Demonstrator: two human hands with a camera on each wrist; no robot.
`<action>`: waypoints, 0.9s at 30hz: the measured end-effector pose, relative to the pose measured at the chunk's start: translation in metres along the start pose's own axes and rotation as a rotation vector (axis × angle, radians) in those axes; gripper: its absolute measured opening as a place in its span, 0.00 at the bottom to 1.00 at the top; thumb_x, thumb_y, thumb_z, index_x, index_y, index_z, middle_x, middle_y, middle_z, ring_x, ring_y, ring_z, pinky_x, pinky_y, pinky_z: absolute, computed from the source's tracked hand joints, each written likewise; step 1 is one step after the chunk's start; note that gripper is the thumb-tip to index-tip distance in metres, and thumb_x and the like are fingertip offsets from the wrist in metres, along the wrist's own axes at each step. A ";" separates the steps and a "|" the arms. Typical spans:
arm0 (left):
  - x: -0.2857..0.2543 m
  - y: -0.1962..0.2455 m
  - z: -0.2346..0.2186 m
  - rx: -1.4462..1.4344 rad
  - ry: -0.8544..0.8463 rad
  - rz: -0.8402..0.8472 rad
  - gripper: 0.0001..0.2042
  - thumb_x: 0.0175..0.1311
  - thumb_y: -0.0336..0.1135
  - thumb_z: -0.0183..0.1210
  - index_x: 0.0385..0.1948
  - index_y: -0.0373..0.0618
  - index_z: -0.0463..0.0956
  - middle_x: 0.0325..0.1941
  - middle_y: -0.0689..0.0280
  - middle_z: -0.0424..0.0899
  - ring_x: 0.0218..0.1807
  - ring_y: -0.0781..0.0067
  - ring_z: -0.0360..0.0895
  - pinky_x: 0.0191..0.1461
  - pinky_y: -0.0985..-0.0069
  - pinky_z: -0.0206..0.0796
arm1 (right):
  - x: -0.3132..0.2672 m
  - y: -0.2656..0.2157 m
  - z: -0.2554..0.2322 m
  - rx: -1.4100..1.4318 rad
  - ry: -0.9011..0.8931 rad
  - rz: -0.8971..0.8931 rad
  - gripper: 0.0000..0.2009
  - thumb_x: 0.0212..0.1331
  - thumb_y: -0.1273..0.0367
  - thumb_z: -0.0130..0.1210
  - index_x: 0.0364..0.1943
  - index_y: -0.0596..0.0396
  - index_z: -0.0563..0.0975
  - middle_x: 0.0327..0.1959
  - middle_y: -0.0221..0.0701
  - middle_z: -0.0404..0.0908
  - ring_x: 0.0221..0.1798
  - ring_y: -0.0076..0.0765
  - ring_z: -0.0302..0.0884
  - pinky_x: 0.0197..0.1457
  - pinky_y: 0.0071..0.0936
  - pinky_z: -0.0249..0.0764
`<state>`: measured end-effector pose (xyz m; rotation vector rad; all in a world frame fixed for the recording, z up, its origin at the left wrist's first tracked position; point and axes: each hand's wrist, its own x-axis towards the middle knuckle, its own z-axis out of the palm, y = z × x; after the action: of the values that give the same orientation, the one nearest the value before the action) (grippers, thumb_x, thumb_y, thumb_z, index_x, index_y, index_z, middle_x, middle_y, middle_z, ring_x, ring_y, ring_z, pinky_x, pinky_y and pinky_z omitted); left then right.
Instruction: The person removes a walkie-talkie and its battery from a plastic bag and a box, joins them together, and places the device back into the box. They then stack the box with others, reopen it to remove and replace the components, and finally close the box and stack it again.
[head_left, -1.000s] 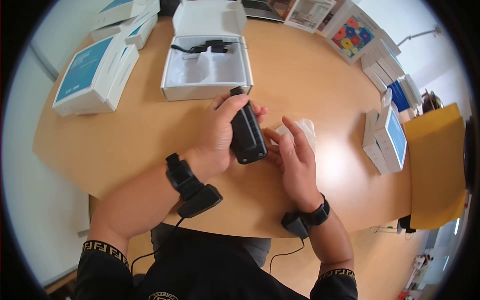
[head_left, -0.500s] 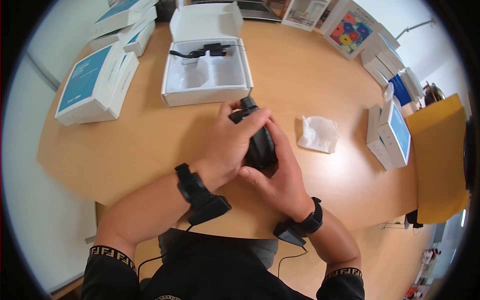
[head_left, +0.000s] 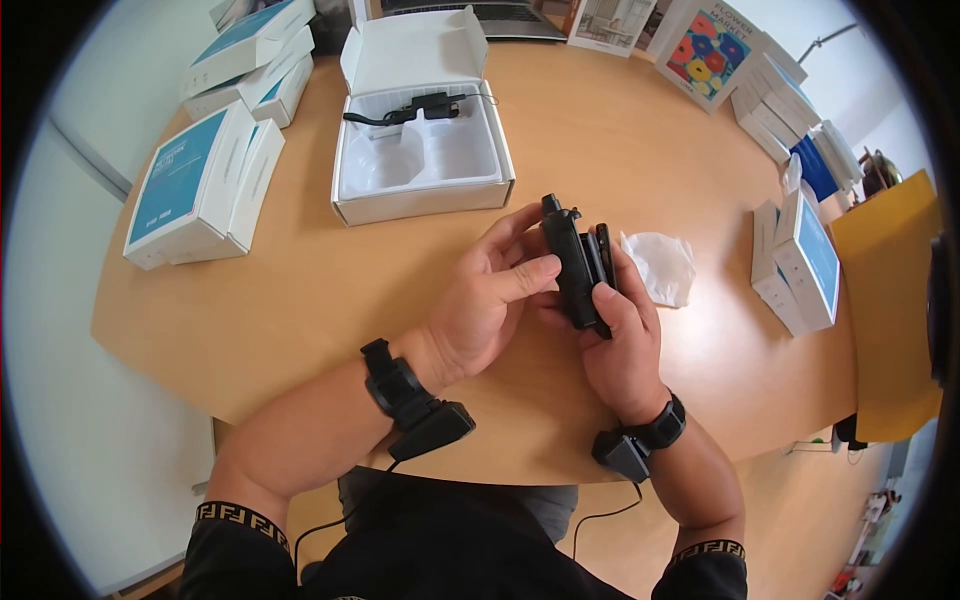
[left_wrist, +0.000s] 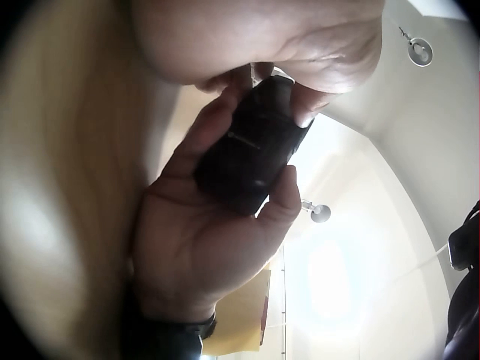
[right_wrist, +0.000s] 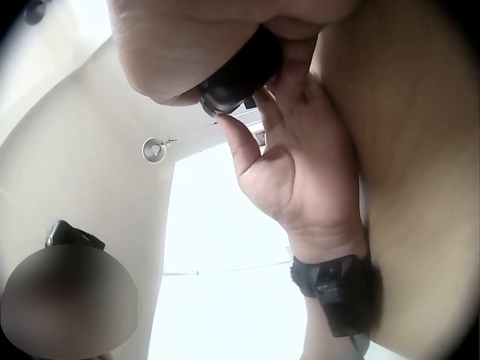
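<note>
A black handheld device [head_left: 573, 262] with a short stub on top and a slim bar along its right side is held between both hands above the table. My right hand [head_left: 628, 340] grips its lower right part, thumb on the near face. From the left, my left hand [head_left: 490, 290] pinches it, thumb across the front and fingers partly hidden behind. The left wrist view shows the device's dark body [left_wrist: 247, 146] lying in the right palm. In the right wrist view, the left thumb touches the device [right_wrist: 240, 75] near its end.
An open white box [head_left: 425, 195] with a moulded tray and a black cabled adapter [head_left: 430, 105] stands behind the hands. A crumpled white bag [head_left: 660, 268] lies just right of them. White-and-blue boxes stand at left [head_left: 190, 190] and right [head_left: 800, 265], beside a yellow sheet [head_left: 890, 310].
The left hand held the device with the right hand apart; then both hands closed around it. Now the right hand grips it, it has turned, and its side bar shows.
</note>
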<state>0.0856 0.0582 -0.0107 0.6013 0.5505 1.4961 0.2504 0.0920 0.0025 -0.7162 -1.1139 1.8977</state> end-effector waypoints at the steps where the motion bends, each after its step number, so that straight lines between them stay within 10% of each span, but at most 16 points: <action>1: 0.000 0.001 0.001 -0.014 0.000 -0.016 0.31 0.70 0.28 0.58 0.73 0.39 0.55 0.64 0.61 0.73 0.64 0.69 0.71 0.65 0.68 0.66 | 0.000 0.001 -0.001 0.007 0.004 -0.006 0.29 0.69 0.73 0.41 0.75 0.58 0.56 0.63 0.40 0.74 0.58 0.45 0.81 0.60 0.40 0.80; 17: -0.008 0.008 0.009 0.293 0.103 0.185 0.30 0.64 0.24 0.60 0.69 0.37 0.61 0.57 0.60 0.74 0.59 0.63 0.77 0.65 0.67 0.69 | 0.005 0.015 -0.011 -0.340 0.082 -0.317 0.29 0.68 0.72 0.57 0.71 0.60 0.62 0.53 0.36 0.81 0.54 0.24 0.78 0.57 0.25 0.76; 27: -0.023 0.017 -0.001 0.934 0.208 0.090 0.35 0.58 0.29 0.68 0.69 0.40 0.63 0.58 0.57 0.74 0.53 0.67 0.80 0.53 0.71 0.76 | -0.001 0.010 -0.006 -0.716 0.121 -0.370 0.32 0.65 0.64 0.62 0.69 0.62 0.64 0.58 0.50 0.79 0.61 0.44 0.79 0.63 0.34 0.74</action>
<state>0.0723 0.0349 -0.0004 1.1966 1.4262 1.3385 0.2517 0.0908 -0.0087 -0.9099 -1.7285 1.1144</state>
